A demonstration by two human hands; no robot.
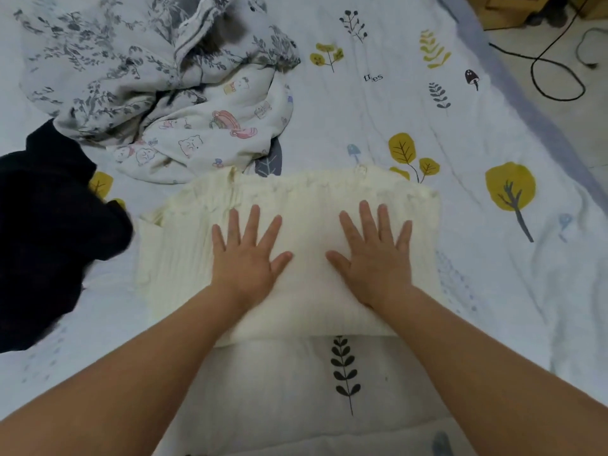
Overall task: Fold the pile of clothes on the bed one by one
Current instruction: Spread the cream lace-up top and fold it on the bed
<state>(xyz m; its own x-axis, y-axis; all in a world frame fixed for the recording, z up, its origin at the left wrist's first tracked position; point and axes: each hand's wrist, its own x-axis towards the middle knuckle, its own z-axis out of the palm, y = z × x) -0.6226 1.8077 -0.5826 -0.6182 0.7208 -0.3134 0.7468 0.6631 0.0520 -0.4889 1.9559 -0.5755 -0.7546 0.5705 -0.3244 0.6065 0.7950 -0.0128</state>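
cream top (296, 205): lying flat near the bed's (427, 126) near edge, already doubled over into a rough rectangle, so I'd guess it's mid-fold and getting smoothed down
left hand (246, 255): fingers spread wide and straight, palm pressing on the left half of the cream top, not gripping anything
right hand (375, 255): same deal, flat and splayed on the right half, thumbs of both hands pointing in at each other with a gap between
why flat palms: looks like pressing out creases so the fold sits neat before the next one
pile still to do: grey floral piece (115, 60) bunched toward the far left corner, cartoon-print white one (210, 133) crumpled just beyond the cream top, black garment (49, 225) at the left edge
off the bed: black cable (556, 77) on the floor past the right edge
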